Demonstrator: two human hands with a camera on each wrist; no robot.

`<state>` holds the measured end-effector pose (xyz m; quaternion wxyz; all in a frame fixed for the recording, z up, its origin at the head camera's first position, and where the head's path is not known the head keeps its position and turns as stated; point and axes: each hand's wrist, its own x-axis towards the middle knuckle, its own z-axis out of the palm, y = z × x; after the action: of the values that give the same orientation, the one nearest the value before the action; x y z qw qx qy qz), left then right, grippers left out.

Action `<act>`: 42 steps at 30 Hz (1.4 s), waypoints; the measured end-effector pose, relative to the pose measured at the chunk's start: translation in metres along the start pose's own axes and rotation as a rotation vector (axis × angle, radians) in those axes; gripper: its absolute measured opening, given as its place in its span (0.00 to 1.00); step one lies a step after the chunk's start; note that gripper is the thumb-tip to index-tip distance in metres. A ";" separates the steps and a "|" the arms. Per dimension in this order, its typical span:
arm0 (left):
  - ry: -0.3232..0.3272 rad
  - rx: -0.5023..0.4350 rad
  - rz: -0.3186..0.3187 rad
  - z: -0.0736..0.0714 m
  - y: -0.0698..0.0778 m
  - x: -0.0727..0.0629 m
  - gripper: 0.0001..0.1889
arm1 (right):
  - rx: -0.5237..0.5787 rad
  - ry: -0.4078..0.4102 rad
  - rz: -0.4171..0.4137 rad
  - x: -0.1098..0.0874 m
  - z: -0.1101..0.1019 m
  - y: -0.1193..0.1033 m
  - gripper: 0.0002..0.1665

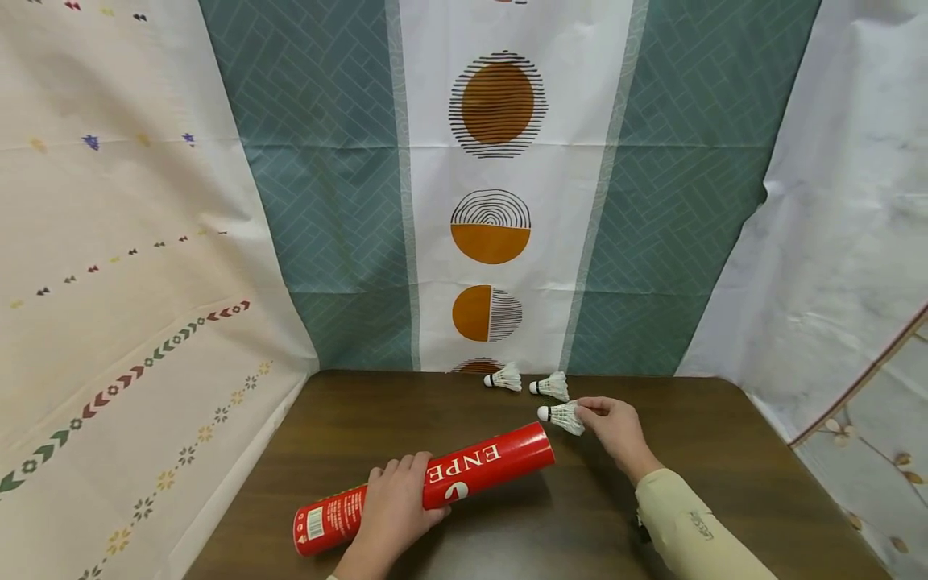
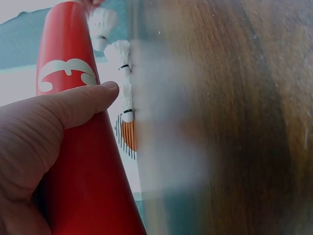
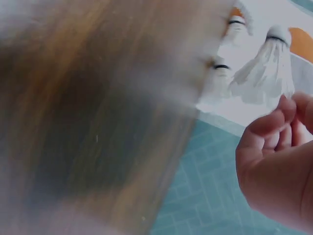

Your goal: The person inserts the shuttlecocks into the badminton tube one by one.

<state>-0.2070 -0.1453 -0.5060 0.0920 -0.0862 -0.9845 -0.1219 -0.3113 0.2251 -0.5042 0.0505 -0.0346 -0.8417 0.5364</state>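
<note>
My left hand (image 1: 397,501) grips a red shuttlecock tube (image 1: 484,469) around its middle, thumb along the near side. The tube slants up to the right, its right end raised off the table. By the edge of its feather skirt, my right hand (image 1: 615,428) pinches a white shuttlecock (image 1: 561,416), cork pointing left, just above and beyond the tube's right end. In the right wrist view the held shuttlecock (image 3: 266,66) hangs from thumb and fingertips. Two more shuttlecocks, one on the left (image 1: 503,377) and one on the right (image 1: 551,387), lie at the table's back edge.
The dark wooden table (image 1: 348,427) ends at a patterned curtain (image 1: 348,201) behind. Pale cloths hang at the left (image 1: 145,322) and the right (image 1: 819,266). The two loose shuttlecocks lie close to the curtain.
</note>
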 end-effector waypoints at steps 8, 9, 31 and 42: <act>0.008 0.019 -0.005 0.002 -0.001 0.001 0.45 | 0.100 -0.108 -0.015 -0.036 -0.021 -0.023 0.20; 0.008 0.021 -0.006 0.002 0.000 0.001 0.45 | 0.093 -0.117 -0.023 -0.039 -0.022 -0.025 0.19; 0.004 -0.005 0.015 0.001 0.014 0.005 0.45 | 0.205 -0.318 -0.093 -0.067 0.006 -0.035 0.36; 0.001 -0.002 0.043 0.004 0.020 0.004 0.45 | 0.250 -0.478 -0.126 -0.075 0.006 -0.032 0.51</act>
<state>-0.2073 -0.1246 -0.5049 0.0950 -0.1071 -0.9823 -0.1208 -0.2374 0.1977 -0.4813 -0.1123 0.1516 -0.7574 0.6251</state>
